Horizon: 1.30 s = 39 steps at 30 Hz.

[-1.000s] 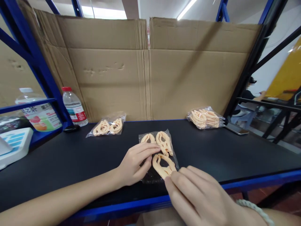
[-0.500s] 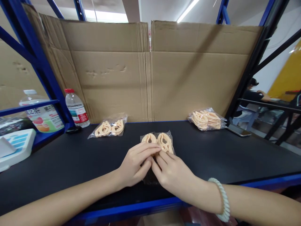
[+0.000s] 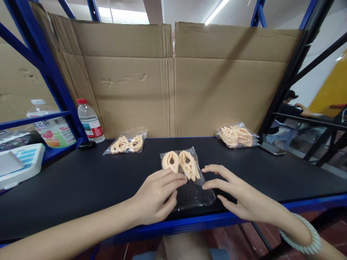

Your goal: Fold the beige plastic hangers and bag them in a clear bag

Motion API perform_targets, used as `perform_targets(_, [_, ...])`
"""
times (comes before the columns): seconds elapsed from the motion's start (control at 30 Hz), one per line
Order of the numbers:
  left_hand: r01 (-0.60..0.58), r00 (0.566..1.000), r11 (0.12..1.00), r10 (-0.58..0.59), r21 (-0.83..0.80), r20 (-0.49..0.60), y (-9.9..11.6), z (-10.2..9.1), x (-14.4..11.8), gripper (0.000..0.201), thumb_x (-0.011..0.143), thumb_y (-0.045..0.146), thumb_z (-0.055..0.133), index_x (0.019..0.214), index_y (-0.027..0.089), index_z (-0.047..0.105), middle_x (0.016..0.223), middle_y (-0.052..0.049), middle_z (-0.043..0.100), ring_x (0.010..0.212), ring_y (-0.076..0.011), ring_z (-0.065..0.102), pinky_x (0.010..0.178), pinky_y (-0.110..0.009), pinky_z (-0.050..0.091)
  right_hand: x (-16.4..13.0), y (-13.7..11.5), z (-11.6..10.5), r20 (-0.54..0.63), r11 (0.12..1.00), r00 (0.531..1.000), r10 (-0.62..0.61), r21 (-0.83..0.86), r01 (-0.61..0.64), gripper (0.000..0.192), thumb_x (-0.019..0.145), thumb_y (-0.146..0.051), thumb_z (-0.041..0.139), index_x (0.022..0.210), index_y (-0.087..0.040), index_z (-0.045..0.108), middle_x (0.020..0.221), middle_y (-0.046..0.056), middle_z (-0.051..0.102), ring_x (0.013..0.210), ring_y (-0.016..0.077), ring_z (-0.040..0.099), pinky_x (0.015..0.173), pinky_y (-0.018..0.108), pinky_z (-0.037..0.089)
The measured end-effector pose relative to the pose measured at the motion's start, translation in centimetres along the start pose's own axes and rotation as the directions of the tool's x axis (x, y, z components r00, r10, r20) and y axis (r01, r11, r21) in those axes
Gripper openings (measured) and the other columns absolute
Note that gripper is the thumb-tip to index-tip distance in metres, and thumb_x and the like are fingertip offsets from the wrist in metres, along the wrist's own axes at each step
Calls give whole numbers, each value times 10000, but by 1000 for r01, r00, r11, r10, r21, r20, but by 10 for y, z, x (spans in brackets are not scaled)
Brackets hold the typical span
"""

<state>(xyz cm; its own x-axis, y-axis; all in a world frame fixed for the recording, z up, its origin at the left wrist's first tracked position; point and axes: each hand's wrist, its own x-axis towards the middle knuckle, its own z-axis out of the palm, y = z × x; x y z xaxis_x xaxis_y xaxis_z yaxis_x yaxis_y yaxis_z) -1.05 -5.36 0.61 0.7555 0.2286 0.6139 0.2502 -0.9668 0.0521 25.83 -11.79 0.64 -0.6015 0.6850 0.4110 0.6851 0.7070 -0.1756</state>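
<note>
A clear plastic bag (image 3: 193,196) lies on the black tabletop in front of me, with cream-coloured, oval cut-out pieces (image 3: 189,166) side by side in its far half. The near half of the bag is flat. My left hand (image 3: 159,193) rests over the bag's left side, its fingers stretched out across the lower edge of the pieces and its thumb apart from them. Just right of the bag is my right hand (image 3: 238,193), open with fingers spread and nothing in them. Part of the left piece and of the bag is hidden under my left hand.
A similar filled bag (image 3: 127,143) lies at the back left, and a fuller one (image 3: 237,135) at the back right beside a phone (image 3: 272,148). A red-capped bottle (image 3: 90,122) stands at the left. Cardboard (image 3: 130,79) walls the back. A person (image 3: 291,108) sits far right.
My right hand has let go of the bag and moved right, its fingers spreading. My left hand stays on the bag, whose flat near part now shows.
</note>
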Motion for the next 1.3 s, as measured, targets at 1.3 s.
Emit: perform_targets(1.3, [448,866,815,-498,-368,-49,42,7,-19,262,900,105,509,1110,226,607,746,27,659,632,-93,626,664,-196,522,5,-20,46,-187,553,781,596,801,-230,206,908,-313,547,1039,-227,414,779,1,635,599,139,610,581,263,517])
